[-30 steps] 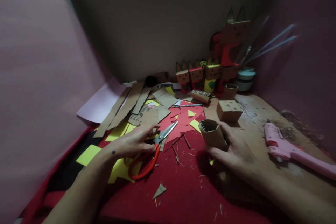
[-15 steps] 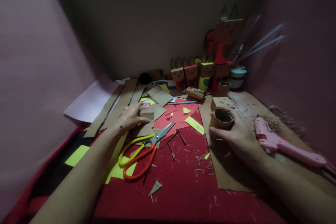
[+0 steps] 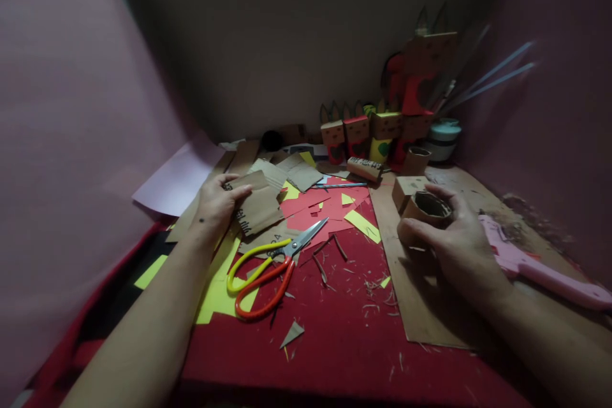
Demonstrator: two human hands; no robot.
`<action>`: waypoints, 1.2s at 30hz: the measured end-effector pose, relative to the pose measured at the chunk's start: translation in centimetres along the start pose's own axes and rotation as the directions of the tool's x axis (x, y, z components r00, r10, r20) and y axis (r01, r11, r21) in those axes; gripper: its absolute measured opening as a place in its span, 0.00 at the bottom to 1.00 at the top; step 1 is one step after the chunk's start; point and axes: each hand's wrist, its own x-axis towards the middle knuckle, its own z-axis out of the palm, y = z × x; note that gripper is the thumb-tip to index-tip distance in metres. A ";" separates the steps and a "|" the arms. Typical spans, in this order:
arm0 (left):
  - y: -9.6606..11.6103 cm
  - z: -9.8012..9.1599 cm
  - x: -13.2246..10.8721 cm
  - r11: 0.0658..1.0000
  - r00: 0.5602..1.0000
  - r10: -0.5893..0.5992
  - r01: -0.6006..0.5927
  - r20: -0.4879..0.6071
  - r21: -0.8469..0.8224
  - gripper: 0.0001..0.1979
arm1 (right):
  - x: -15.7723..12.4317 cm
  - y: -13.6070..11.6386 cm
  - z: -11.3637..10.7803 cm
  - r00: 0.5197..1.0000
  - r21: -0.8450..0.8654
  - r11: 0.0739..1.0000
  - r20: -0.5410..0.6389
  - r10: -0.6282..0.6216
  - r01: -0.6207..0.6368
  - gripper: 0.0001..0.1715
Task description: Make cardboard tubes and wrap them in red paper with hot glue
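Note:
Between thumb and fingers, my left hand (image 3: 220, 204) grips a flat brown cardboard piece (image 3: 261, 201) with dark printed lettering, tilted above other scraps. My right hand (image 3: 452, 242) is wrapped round a short cardboard tube (image 3: 425, 210), its open end facing up. Just behind that tube sits a small cardboard box (image 3: 406, 188) with dark dots. Scissors (image 3: 287, 252) with one yellow and one red handle lie between my hands, blades pointing away to the right. A pink glue gun (image 3: 530, 261) rests to the right of my right hand, which partly covers it.
Several cardboard figures with pointed ears (image 3: 356, 137) stand along the back wall. A lidded jar (image 3: 444, 137) is beside them. Yellow paper scraps (image 3: 363, 226), red paper (image 3: 310, 213) and thin shavings are strewn over the red tablecloth (image 3: 344, 344). A cardboard sheet (image 3: 423, 312) lies under my right hand.
My left hand has picked up the cardboard piece from the scraps and lifted it. My right hand still holds the tube, now tilted slightly. The whole view has shifted a little.

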 end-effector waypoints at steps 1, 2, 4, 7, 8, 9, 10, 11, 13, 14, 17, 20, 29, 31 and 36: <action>-0.2 -0.1 0.1 1.000 1.000 0.005 -0.005 -0.019 -0.024 0.28 | 0.0 -0.1 0.0 0.999 -0.002 0.999 -0.021 -0.035 0.035 0.38; -0.4 -0.2 0.2 0.999 0.999 0.005 -0.007 -0.036 -0.054 0.26 | -0.1 -0.2 0.0 0.996 -0.005 0.997 -0.038 -0.078 0.078 0.37; -0.5 -0.3 0.4 0.996 0.997 0.005 -0.011 -0.071 -0.091 0.24 | -0.1 -0.2 -0.1 0.986 -0.005 0.988 -0.053 -0.157 0.157 0.36; -0.4 -0.4 0.4 0.996 0.991 0.025 -0.036 -0.129 -0.083 0.21 | -0.2 -0.1 -0.2 0.976 -0.022 0.976 -0.029 -0.217 0.216 0.35; -0.3 -0.4 0.4 0.996 0.989 0.035 -0.046 -0.145 -0.073 0.21 | -0.2 -0.1 -0.2 0.975 -0.029 0.975 -0.023 -0.221 0.220 0.35; -0.3 -0.4 0.4 0.996 0.986 0.046 -0.056 -0.159 -0.063 0.20 | -0.2 -0.1 -0.2 0.977 -0.038 0.976 -0.015 -0.215 0.214 0.35; -0.2 -0.4 0.4 0.997 0.984 0.055 -0.065 -0.169 -0.053 0.20 | -0.2 -0.1 -0.2 0.980 -0.049 0.979 -0.012 -0.201 0.200 0.35; -0.3 -0.3 0.4 0.996 0.982 0.063 -0.072 -0.178 -0.043 0.20 | -0.2 -0.2 -0.1 0.984 -0.059 0.982 -0.011 -0.178 0.177 0.35; -0.4 -0.3 0.4 0.996 0.978 0.079 -0.086 -0.194 -0.025 0.21 | -0.1 -0.3 -0.1 0.994 -0.063 0.992 -0.009 -0.106 0.105 0.36; -0.4 -0.3 0.4 0.996 0.975 0.087 -0.092 -0.204 -0.014 0.21 | 0.0 -0.4 -0.1 0.998 -0.052 0.997 -0.003 -0.066 0.066 0.36; -0.6 -0.3 0.5 0.993 0.965 0.114 -0.109 -0.236 0.037 0.22 | 0.1 -0.5 0.0 1.000 0.014 1.000 0.002 0.002 -0.002 0.38; -0.5 -0.5 0.5 0.987 0.956 0.147 -0.125 -0.253 0.101 0.20 | 0.2 -0.5 -0.1 1.000 0.029 1.000 -0.025 0.001 -0.001 0.40; -0.5 -0.3 0.5 0.978 0.950 0.194 -0.166 -0.247 0.129 0.20 | 0.9 0.5 0.1 0.977 -0.074 0.978 -0.070 -0.200 0.195 0.42; -0.5 -0.2 0.4 0.976 0.951 0.195 -0.163 -0.241 0.145 0.21 | 1.1 1.2 0.5 0.978 -0.065 0.976 -0.022 -0.207 0.206 0.44; -0.2 -0.1 0.0 0.967 0.948 0.208 -0.163 -0.241 0.194 0.21 | 1.1 2.3 0.8 0.980 -0.031 0.982 0.080 -0.185 0.188 0.45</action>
